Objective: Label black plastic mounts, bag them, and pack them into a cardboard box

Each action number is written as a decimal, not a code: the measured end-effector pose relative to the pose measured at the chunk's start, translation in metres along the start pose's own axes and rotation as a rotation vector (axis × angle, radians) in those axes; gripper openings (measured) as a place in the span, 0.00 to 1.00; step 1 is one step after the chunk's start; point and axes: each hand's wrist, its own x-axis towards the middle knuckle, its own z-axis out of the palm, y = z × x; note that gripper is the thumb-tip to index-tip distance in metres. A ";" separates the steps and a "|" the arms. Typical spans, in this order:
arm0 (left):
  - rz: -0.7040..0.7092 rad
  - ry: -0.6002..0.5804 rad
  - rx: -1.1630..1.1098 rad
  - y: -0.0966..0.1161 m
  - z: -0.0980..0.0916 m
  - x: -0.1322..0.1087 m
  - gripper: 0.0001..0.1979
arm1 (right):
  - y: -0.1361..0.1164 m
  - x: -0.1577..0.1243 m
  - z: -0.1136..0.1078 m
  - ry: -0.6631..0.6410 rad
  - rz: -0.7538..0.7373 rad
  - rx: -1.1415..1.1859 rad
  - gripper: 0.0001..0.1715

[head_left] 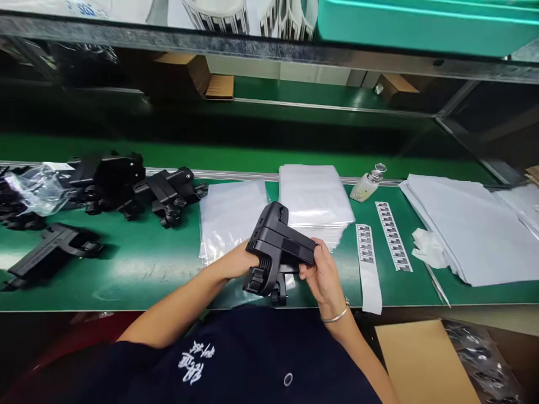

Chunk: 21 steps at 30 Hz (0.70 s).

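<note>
A black plastic bracket with a clamp-like end and round knobs (pixel 273 244) is held up in front of my body, over the near part of the bench. My left hand (pixel 241 262) grips it from the left; most of those fingers are hidden behind the part. With fingers and thumb, my right hand (pixel 320 272) holds its flat right-hand end. Below and behind it lie a clear plastic bag (pixel 231 213) and a thick stack of white translucent bags (pixel 314 193). Similar black brackets (pixel 168 193) lie to the left, one of them (pixel 54 249) nearer the front edge.
Right of the bags are a pump bottle (pixel 365 186), two label strips (pixel 393 235) (pixel 368 264), tweezers (pixel 438 285), crumpled tissue (pixel 428 248) and white sheets (pixel 475 224). A metal shelf edge (pixel 269 50) crosses above, carrying a teal bin (pixel 421 25). An open carton (pixel 425 359) stands lower right.
</note>
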 end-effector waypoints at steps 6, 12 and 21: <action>-0.021 -0.120 -0.067 0.001 -0.008 -0.004 0.36 | -0.012 -0.002 -0.022 0.111 -0.196 -0.262 0.28; 0.126 0.130 0.061 -0.021 0.009 -0.004 0.31 | -0.006 0.005 -0.041 0.079 -0.150 -0.614 0.26; 0.001 0.191 -0.138 -0.024 0.011 0.001 0.26 | -0.006 0.009 -0.046 -0.033 -0.129 -0.517 0.21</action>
